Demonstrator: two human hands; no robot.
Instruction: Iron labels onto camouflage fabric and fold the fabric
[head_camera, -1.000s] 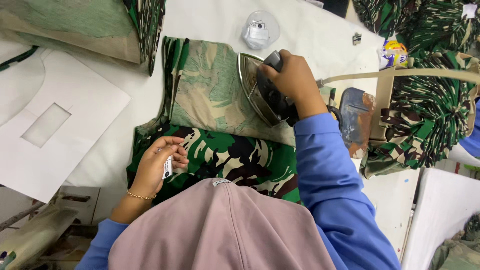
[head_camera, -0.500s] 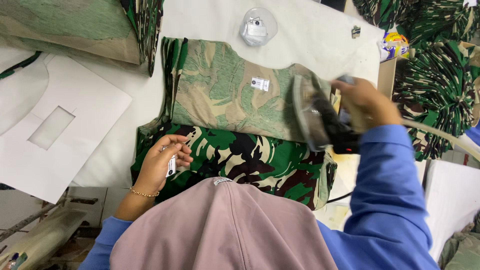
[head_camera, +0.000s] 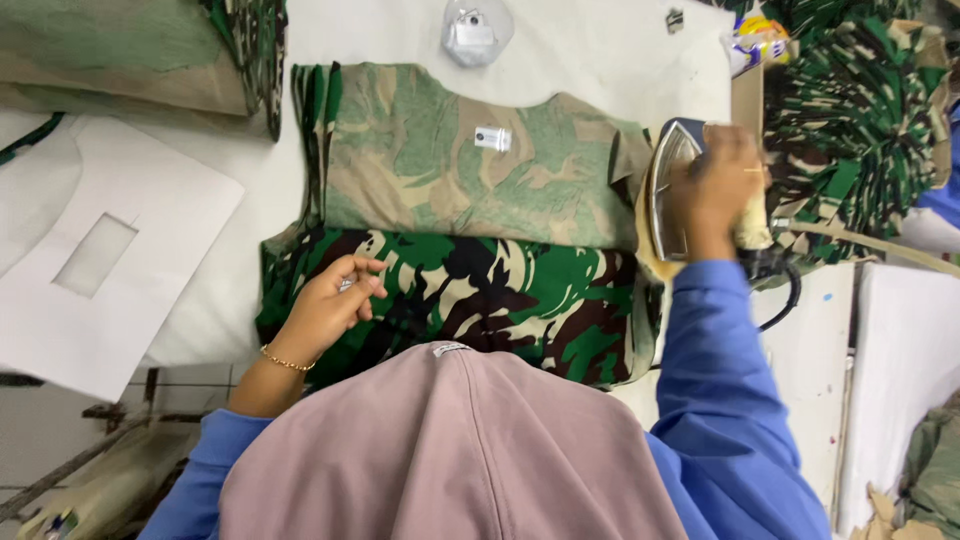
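White padded ironing table (head_camera: 600, 50) holds a camouflage garment (head_camera: 480, 230); right hand (head_camera: 718, 190) grips an iron (head_camera: 672, 195), left hand (head_camera: 330, 305) pinches a small label (head_camera: 345, 285).

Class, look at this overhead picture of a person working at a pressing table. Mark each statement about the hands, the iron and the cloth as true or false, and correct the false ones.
1. The right hand grips an iron. True.
2. The iron rests flat in the middle of the camouflage garment. False: it is tipped on its side at the garment's right edge, its soleplate showing.
3. The left hand lies on the dark green part of the garment. True.
4. The left hand holds a pair of scissors. False: only a small item shows between its fingers, too small to identify.
5. A white card with a rectangular cut-out lies left of the garment. True.
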